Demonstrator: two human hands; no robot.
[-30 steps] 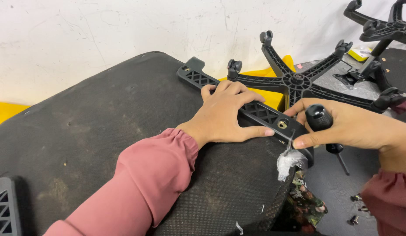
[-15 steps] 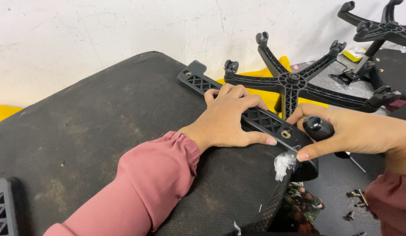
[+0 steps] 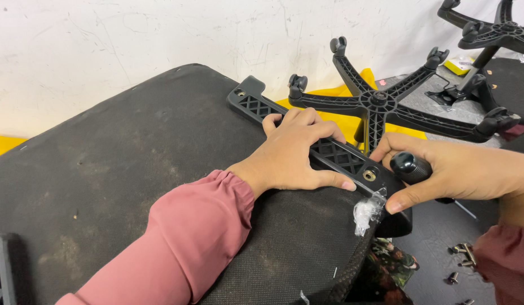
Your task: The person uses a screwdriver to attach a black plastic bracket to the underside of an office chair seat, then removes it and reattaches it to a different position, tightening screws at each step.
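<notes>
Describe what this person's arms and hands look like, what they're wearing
Both arms wear long dusty-pink sleeves gathered with elastic at the cuffs. The left sleeve shows soft folds along the forearm; only the cuff of the right sleeve is visible. The left hand and right hand are bare: no gloves, rings or watch visible.

Bracket (image 3: pixel 335 152): long black plastic bar with a lattice of diamond-shaped openings, lying flat along the right edge of the seat cushion, running from the far edge toward the near right corner.
Bracket hole (image 3: pixel 369 175): round, brass-coloured ring near the bar's near end, uncovered.
Screwdriver handle (image 3: pixel 411 166): black, rounded and glossy, just beside that hole at the cushion's right edge; its shaft is mostly hidden.
Seat cushion (image 3: pixel 132 158): large, black, dusty fabric, lying flat.
</notes>
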